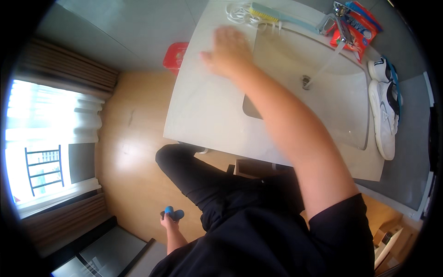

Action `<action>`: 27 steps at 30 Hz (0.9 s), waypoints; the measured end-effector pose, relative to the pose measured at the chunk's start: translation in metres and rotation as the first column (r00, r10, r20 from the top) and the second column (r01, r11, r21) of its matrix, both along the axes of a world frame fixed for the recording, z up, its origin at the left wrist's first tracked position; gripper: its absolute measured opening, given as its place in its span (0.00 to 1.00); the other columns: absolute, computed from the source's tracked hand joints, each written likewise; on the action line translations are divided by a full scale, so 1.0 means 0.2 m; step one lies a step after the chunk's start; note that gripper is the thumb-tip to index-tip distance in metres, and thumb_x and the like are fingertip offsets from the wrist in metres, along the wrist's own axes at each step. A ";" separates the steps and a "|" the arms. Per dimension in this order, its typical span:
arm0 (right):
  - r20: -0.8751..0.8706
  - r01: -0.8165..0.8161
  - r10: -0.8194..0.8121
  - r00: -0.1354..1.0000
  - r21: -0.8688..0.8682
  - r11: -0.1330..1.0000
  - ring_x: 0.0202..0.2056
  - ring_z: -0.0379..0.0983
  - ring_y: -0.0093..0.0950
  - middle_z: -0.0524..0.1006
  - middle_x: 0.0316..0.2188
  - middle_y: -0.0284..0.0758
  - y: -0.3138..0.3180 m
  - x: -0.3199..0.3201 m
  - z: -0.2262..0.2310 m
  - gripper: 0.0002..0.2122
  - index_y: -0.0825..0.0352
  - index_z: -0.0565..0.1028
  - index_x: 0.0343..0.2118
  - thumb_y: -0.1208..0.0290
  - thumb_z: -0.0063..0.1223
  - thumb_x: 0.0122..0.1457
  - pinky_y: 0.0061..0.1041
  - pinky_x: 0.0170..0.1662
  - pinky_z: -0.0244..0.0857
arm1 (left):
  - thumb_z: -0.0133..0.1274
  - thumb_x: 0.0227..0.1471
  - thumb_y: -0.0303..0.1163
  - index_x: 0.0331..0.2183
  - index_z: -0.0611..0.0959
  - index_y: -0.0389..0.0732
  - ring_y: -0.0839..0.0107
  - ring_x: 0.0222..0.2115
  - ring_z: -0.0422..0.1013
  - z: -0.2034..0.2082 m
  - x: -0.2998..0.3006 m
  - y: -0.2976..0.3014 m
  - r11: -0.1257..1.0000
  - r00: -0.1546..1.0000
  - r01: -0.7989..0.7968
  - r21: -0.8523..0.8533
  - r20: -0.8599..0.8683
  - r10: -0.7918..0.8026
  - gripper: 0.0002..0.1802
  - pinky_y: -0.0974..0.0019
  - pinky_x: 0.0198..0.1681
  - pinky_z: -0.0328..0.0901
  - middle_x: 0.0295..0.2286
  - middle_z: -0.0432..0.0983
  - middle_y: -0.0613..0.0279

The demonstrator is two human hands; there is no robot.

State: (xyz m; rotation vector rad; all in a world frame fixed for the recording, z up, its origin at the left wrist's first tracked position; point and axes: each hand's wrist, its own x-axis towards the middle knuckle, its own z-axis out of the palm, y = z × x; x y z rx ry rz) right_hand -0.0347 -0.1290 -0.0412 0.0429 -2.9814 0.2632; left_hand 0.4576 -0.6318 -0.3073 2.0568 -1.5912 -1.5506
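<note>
My right hand [229, 50] reaches across the white countertop [207, 99] to the left of the sink. It is blurred by motion, palm down, with the thumb apart from the fingers and nothing visible in it. Beyond the hand lie a bundle of white cords [241, 15] and a brush [290, 21] with yellow bristles and a pale blue handle. Low on the left, away from the counter, my left hand [170, 222] is closed around a small blue and dark grey object [173, 213] with rounded ends. Its kind cannot be made out.
Water runs from the faucet [344, 32] into the sink basin [334, 108]. Red and blue packets [360, 30] lie behind the faucet. A pair of white sneakers [384, 113] stands along the right edge. A red container [175, 56] sits below the counter's left edge.
</note>
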 end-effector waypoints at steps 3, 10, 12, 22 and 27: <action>0.498 0.291 -0.139 0.856 -0.242 0.926 0.65 0.55 0.39 0.65 0.60 0.45 0.27 0.25 0.18 0.32 0.65 0.66 0.60 0.43 0.34 0.64 0.46 0.63 0.50 | 0.52 0.52 0.32 0.54 0.67 0.45 0.49 0.47 0.69 -0.01 0.14 -0.02 1.000 1.000 -0.008 0.005 0.014 0.008 0.27 0.36 0.38 0.70 0.50 0.66 0.50; 0.372 0.188 -0.208 0.905 0.090 0.978 0.44 0.74 0.45 0.78 0.42 0.48 0.48 0.60 0.38 0.23 0.70 0.78 0.36 0.52 0.39 0.65 0.43 0.47 0.67 | 0.52 0.52 0.33 0.55 0.67 0.46 0.49 0.46 0.69 0.02 0.08 -0.05 0.999 0.998 0.020 -0.025 0.065 -0.018 0.28 0.39 0.36 0.71 0.51 0.66 0.51; 0.109 -0.088 0.085 0.990 0.020 0.996 0.45 0.73 0.46 0.76 0.43 0.50 0.44 0.62 0.26 0.22 0.72 0.76 0.34 0.54 0.42 0.65 0.42 0.48 0.67 | 0.53 0.52 0.33 0.55 0.67 0.46 0.49 0.47 0.69 0.03 0.04 -0.06 0.998 0.998 0.057 -0.005 -0.011 -0.057 0.28 0.39 0.36 0.71 0.51 0.65 0.51; -0.100 -0.738 0.734 0.672 -0.015 0.674 0.68 0.47 0.35 0.58 0.65 0.41 -0.04 0.94 0.09 0.33 0.71 0.60 0.62 0.46 0.38 0.64 0.40 0.69 0.39 | 0.52 0.52 0.32 0.55 0.66 0.46 0.49 0.45 0.70 0.10 0.08 -0.05 0.999 1.000 0.022 -0.030 -0.006 -0.022 0.28 0.39 0.35 0.71 0.50 0.66 0.50; 0.058 -0.628 0.639 0.767 -0.134 0.766 0.69 0.43 0.33 0.53 0.67 0.38 0.36 0.87 0.16 0.30 0.66 0.58 0.64 0.49 0.35 0.66 0.40 0.69 0.37 | 0.53 0.51 0.32 0.55 0.66 0.45 0.48 0.45 0.70 0.14 0.15 -0.09 0.997 0.999 0.024 -0.076 -0.020 -0.025 0.29 0.39 0.36 0.70 0.50 0.66 0.49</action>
